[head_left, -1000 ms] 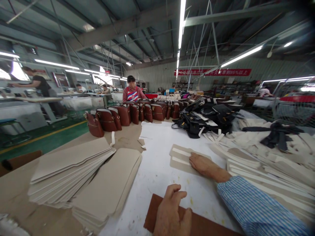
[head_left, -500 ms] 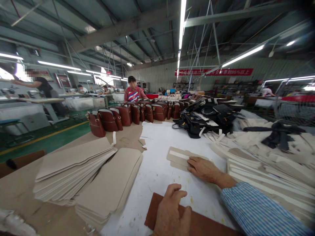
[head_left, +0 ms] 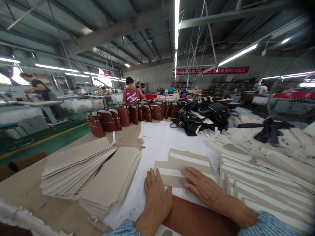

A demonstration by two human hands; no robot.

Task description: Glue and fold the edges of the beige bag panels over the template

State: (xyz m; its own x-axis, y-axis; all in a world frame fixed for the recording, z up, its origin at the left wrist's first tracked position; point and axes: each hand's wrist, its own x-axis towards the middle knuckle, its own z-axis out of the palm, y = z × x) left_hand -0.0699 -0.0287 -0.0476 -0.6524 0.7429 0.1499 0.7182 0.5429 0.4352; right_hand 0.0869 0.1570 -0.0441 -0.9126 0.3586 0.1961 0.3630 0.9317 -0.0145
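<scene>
Two beige panels, each with a white strip across it, overlap on the white sheet (head_left: 157, 134). My left hand (head_left: 157, 196) lies flat with fingers stretched out, its fingertips at the left end of the nearer panel (head_left: 169, 177). On that panel's right part rests my right hand (head_left: 209, 190), fingers extended and slightly apart. Just beyond it is the farther panel (head_left: 189, 159), partly covered by the nearer one. A brown leather-like piece (head_left: 197, 218) lies under and between my wrists, partly hidden by both hands. Neither hand is wrapped round anything.
Two piles of plain beige panels (head_left: 113, 177) lie to the left. At right are stacked panels with white strips (head_left: 261, 190). Brown bags (head_left: 123, 115) stand in rows at the back, beside black bags (head_left: 204, 114). A person (head_left: 133, 93) is behind the brown bags.
My left hand has moved forward from the brown piece to the panels. The nearer panel now sits lower and left of the other, exposing both strips. My right hand has come slightly nearer.
</scene>
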